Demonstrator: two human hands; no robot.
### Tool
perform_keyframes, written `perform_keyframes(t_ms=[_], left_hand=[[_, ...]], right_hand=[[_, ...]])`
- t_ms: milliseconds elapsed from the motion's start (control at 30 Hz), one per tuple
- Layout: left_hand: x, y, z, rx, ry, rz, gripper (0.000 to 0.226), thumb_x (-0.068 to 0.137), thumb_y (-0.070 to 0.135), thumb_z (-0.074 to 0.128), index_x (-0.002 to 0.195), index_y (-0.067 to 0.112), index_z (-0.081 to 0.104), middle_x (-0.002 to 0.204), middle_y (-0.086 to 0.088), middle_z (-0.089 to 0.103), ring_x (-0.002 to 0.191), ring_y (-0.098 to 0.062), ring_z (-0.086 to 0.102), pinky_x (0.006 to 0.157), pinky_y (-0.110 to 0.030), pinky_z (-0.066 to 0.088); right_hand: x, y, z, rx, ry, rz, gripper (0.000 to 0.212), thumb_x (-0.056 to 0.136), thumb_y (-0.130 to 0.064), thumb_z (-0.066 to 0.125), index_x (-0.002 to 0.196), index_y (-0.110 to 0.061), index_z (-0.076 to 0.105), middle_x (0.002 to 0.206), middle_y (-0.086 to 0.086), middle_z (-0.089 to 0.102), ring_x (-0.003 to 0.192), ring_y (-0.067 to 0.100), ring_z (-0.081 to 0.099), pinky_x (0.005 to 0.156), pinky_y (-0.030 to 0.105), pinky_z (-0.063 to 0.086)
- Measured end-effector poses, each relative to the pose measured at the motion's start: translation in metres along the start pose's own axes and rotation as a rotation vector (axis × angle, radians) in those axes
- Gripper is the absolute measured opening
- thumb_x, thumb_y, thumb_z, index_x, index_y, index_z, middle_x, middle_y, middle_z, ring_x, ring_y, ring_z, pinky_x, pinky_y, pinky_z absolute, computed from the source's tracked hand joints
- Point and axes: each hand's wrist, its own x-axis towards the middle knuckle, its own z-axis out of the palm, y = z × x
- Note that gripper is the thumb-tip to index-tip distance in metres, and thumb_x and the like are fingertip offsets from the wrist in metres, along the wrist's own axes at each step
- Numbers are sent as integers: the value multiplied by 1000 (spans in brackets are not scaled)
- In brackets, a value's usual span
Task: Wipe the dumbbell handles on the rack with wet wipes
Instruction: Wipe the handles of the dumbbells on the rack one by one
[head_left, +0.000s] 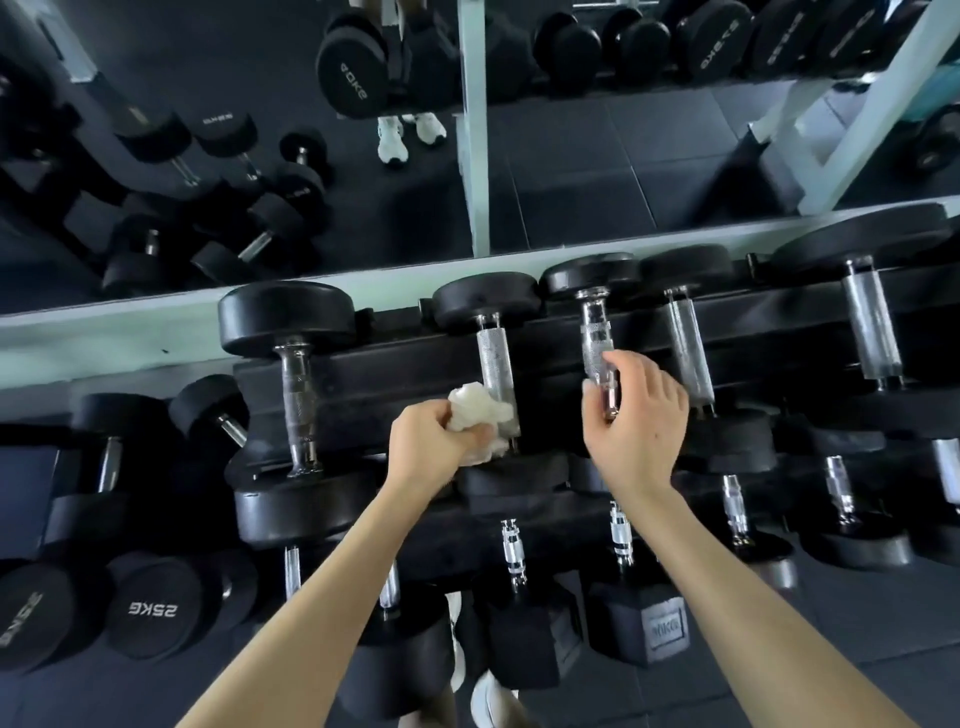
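Black dumbbells with silver knurled handles lie in a row on the top tier of the dark rack (395, 364). My left hand (431, 441) grips a crumpled white wet wipe (480, 408) and presses it against the lower end of the second handle (496, 358). My right hand (636, 410) curls its fingers and thumb round the lower part of the third handle (597, 338). The leftmost handle (298, 400) and two handles to the right (688, 348) (872, 332) are untouched.
A lower tier holds smaller dumbbells with chrome handles (514, 551) and a hex dumbbell (639, 623). Large 25KG dumbbells (150, 608) sit at lower left. A mirror (311, 156) behind the rack reflects more dumbbells and white shoes. My shoe (491, 701) shows on the dark floor.
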Motion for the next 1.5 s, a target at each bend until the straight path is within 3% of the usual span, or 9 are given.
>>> perform_keyframes(t_ms=[133,300,433,633,733,867,1067,1267,1500], left_hand=[[-9,8,-15,-8,-26,0,24,69,28,79,73,8,67,66,-1,66,59,-10,55,55,-23,44],[-21,12,-45,7,-121,69,13,73,19,72,66,13,63,51,10,56,47,-1,46,48,-21,39],[-26,1,-82,-132,-121,7,25,68,11,80,88,23,70,73,6,71,62,-5,63,57,-21,51],[-13,-25,-129,-77,31,60,22,78,13,70,77,35,71,75,18,71,75,2,64,72,-20,50],[-6,-31,-142,45,33,40,23,80,20,67,73,41,71,68,18,69,70,-5,63,64,-25,48],[7,-47,-166,-357,-113,-125,31,82,1,64,87,29,76,84,-4,75,81,-19,69,83,-39,55],[20,-59,-207,-555,-355,-205,44,84,-22,40,106,6,66,98,-15,72,88,-20,71,76,-26,58],[42,-54,-223,1,94,183,16,88,15,62,101,18,70,91,10,69,81,-6,64,76,-16,50],[75,-23,-211,417,6,317,52,90,51,52,139,40,40,154,-3,27,143,-27,20,110,-40,28]], right_hand=[[-13,-55,-7,466,-344,-144,34,93,-27,54,126,-21,59,124,-6,55,112,3,52,91,11,40],[-5,-88,12,665,-711,4,23,92,-16,59,112,-25,69,108,-10,62,100,-2,57,84,11,43],[5,-106,27,718,-619,187,15,89,-7,61,92,-15,73,91,-6,70,84,0,63,72,11,47],[-21,-160,56,809,-652,403,25,89,-35,58,99,-15,68,98,6,70,93,22,66,90,46,53],[-35,-198,63,879,-641,517,47,83,-35,70,124,-18,55,112,3,64,103,12,62,94,31,50],[-46,-232,78,1009,-610,623,59,81,-28,73,132,-24,45,117,-3,63,105,4,62,87,22,51],[-50,-256,74,966,-570,513,21,94,-13,57,103,-29,68,93,17,71,74,21,67,65,15,52],[-41,-242,83,636,-131,656,22,95,-20,55,105,-11,72,77,-1,63,71,-2,54,66,9,43],[-25,-267,139,424,-375,475,28,96,-24,53,81,-8,70,70,6,69,60,5,56,56,12,38]])
